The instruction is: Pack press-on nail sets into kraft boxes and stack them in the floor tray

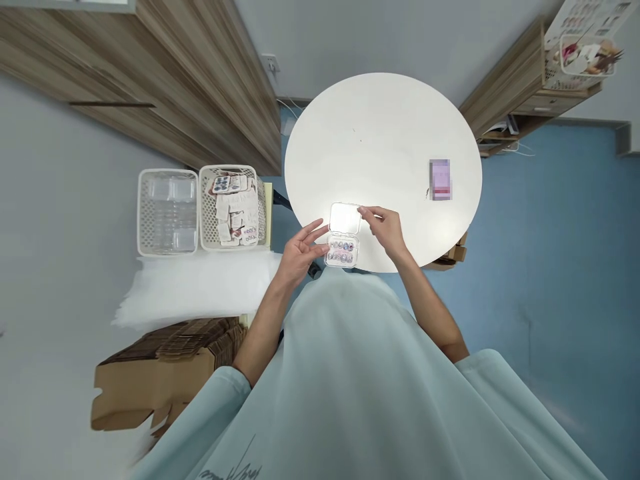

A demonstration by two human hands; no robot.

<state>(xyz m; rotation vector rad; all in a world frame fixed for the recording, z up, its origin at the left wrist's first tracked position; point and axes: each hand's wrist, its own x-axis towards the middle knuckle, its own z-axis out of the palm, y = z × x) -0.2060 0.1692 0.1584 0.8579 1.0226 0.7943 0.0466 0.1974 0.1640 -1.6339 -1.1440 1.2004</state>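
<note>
On the near edge of the white round table (385, 133) lies a clear plastic case (344, 235), its hinged lid (345, 219) folded back. Two rows of small shiny pieces, which look like press-on nails (342, 252), sit in its lower half. My left hand (299, 255) is at the case's left side, fingers stretched and spread, the thumb touching the lower half's edge. With thumb and fingertips together, my right hand (385, 230) pinches the lid's upper right corner.
A purple blurred packet (441, 180) lies on the table's right side. To the left stand a white basket of clear cases (167, 253) and another of printed cards (229, 247). White sheets (200, 283) and folded cardboard boxes (160, 373) are nearer me. Wooden cabinets (210, 73) stand behind.
</note>
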